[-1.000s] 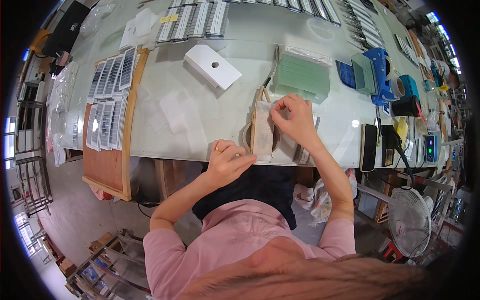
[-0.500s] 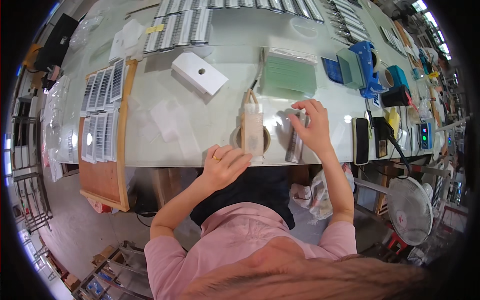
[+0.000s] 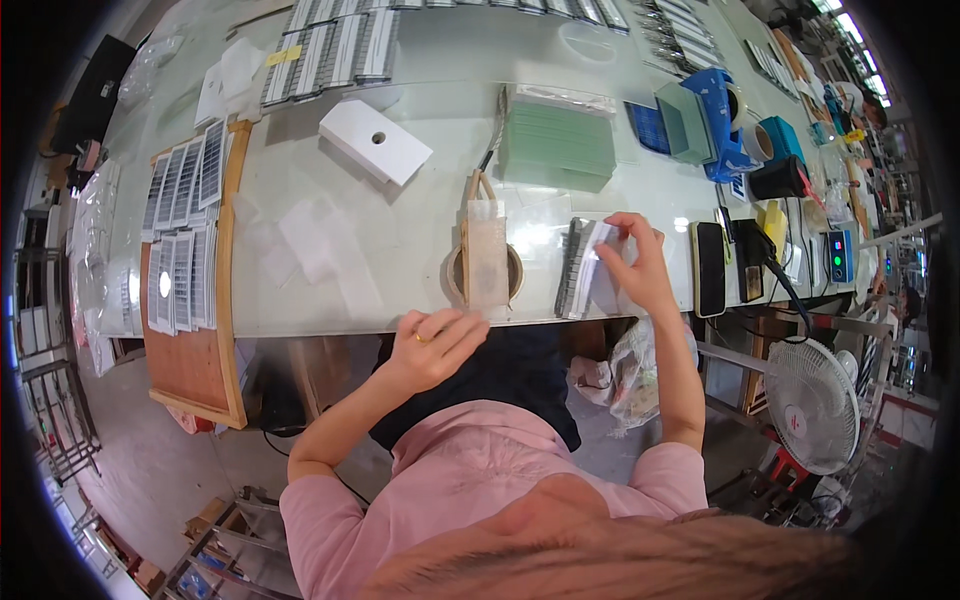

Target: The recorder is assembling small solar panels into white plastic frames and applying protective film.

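My right hand is at a narrow stack of dark-and-pale slatted strips near the table's front edge. Thumb and fingertips touch a whitish strip at the stack's right side, which stands slightly apart from the rest. Part of it is hidden behind the fingers. My left hand, with a ring on one finger, hovers by the table edge, fingers loosely bent and apart, with nothing visible in them. Between the hands, a flat pale block in clear film lies across a brown ring, joined to a cord.
A stack of greenish glass plates and a white box with a hole lie farther back. At left is a wooden tray with slatted strips. At right are a phone, a blue tape dispenser and a fan.
My right hand has come down onto the right side of the strip stack, and a whitish strip now shows there, set apart. The whole view has shifted slightly; my left hand stays by the edge.
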Action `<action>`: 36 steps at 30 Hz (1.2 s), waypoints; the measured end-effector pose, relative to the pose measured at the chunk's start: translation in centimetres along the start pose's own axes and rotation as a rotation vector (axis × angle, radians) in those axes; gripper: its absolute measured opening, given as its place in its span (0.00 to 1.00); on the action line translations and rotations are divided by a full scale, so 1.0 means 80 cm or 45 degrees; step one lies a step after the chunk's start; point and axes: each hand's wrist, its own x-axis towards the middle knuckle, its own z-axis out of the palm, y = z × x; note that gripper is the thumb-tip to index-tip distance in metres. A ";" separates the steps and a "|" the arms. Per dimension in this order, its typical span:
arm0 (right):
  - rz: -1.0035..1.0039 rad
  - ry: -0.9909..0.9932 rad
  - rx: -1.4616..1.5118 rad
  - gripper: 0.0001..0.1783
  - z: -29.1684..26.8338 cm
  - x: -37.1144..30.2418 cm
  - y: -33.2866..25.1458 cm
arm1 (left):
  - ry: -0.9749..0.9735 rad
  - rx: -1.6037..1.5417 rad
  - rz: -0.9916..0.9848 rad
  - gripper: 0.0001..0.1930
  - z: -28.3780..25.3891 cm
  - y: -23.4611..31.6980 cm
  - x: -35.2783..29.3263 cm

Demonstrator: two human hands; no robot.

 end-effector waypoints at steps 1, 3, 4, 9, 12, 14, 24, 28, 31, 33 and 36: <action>0.162 -0.114 0.353 0.20 -0.002 0.001 0.001 | -0.016 0.020 0.030 0.09 0.000 0.004 -0.004; 0.180 -0.143 0.563 0.21 -0.006 0.011 -0.025 | -0.009 0.043 0.029 0.09 0.000 0.012 -0.007; 0.211 -0.135 0.674 0.21 -0.006 0.018 -0.036 | 0.009 0.054 0.047 0.09 0.002 0.015 -0.007; 0.417 -0.279 1.065 0.22 0.044 0.054 -0.091 | -0.004 0.078 -0.001 0.09 0.005 0.017 -0.008; 0.348 -0.351 0.916 0.19 0.075 0.070 -0.112 | -0.050 0.088 -0.005 0.09 0.003 0.017 -0.011; 0.324 -0.357 0.920 0.19 0.091 0.073 -0.105 | -0.063 0.064 -0.015 0.10 0.004 0.018 -0.011; 0.234 -0.369 0.702 0.19 0.096 0.071 -0.104 | -0.082 0.031 -0.029 0.10 0.004 0.016 -0.012; 0.192 -0.347 0.654 0.19 0.096 0.070 -0.106 | -0.072 0.042 -0.012 0.10 0.005 0.015 -0.013; 0.166 -0.321 0.631 0.18 0.097 0.069 -0.104 | -0.071 0.042 -0.007 0.09 0.005 0.015 -0.013; 0.146 -0.319 0.604 0.18 0.097 0.069 -0.103 | -0.074 0.042 -0.007 0.09 0.004 0.015 -0.012; 0.156 -0.311 0.640 0.18 0.098 0.069 -0.101 | -0.095 0.034 -0.006 0.08 0.003 0.016 -0.011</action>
